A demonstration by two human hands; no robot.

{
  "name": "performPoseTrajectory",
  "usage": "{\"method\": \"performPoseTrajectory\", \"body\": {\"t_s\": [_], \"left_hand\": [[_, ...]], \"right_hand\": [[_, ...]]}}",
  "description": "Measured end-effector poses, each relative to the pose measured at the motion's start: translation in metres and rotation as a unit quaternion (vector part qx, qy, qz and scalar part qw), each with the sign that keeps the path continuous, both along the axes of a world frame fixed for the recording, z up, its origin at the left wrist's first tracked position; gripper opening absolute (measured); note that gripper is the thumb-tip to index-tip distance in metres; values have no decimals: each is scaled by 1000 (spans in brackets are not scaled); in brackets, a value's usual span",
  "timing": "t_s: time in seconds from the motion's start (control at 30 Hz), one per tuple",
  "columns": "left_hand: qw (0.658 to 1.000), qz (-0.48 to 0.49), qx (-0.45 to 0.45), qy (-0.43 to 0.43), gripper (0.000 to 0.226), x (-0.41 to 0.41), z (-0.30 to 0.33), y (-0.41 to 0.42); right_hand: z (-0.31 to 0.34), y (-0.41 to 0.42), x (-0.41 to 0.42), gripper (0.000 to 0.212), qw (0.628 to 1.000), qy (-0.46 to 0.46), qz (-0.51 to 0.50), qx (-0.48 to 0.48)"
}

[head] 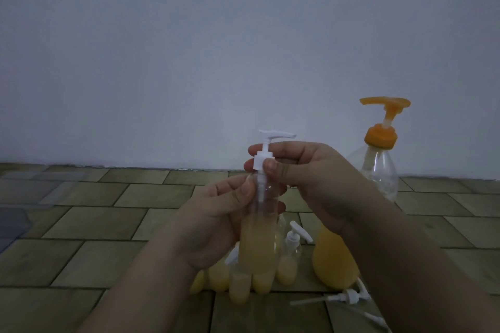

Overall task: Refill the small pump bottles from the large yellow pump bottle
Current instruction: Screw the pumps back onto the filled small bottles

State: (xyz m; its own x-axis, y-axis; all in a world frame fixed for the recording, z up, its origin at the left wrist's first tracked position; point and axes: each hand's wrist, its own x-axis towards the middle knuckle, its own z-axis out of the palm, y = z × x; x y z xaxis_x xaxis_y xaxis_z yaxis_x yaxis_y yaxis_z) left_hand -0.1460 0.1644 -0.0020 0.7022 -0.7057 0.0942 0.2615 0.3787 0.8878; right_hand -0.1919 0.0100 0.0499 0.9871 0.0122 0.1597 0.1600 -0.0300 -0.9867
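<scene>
My left hand (213, 227) grips a small clear pump bottle (257, 240), about half full of pale yellow liquid, held upright in mid-air. Thumb and fingers of my right hand (311, 176) pinch the collar of its white pump head (263, 154), which sits at the bottle's neck. The large pump bottle (378, 167) with an orange pump stands at the right; my right forearm hides its middle, and yellow liquid fills its lower part (332, 262). Several small bottles with yellow liquid (238, 289) stand on the floor below my hands, one wearing a white pump (293, 238).
Two loose white pump heads with dip tubes lie on the tiled floor at the lower right (341, 299). A plain pale wall (243, 48) rises close behind the bottles. The floor (81, 224) is made of greenish rectangular tiles.
</scene>
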Motion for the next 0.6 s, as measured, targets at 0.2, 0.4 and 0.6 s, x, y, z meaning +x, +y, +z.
{"method": "performPoseTrajectory", "body": {"t_s": [0.2,0.4,0.6], "left_hand": [[993,91,53,-54,31,-12,5,-10],[979,128,105,-118,39,-10,7,-9],[942,245,146,-175,43,15,28,8]], "right_hand": [[0,0,-1,16,998,-23,-56,-18],[4,-9,-5,23,993,-26,-38,-112],[5,-49,-34,47,965,-59,-145,-209]]}}
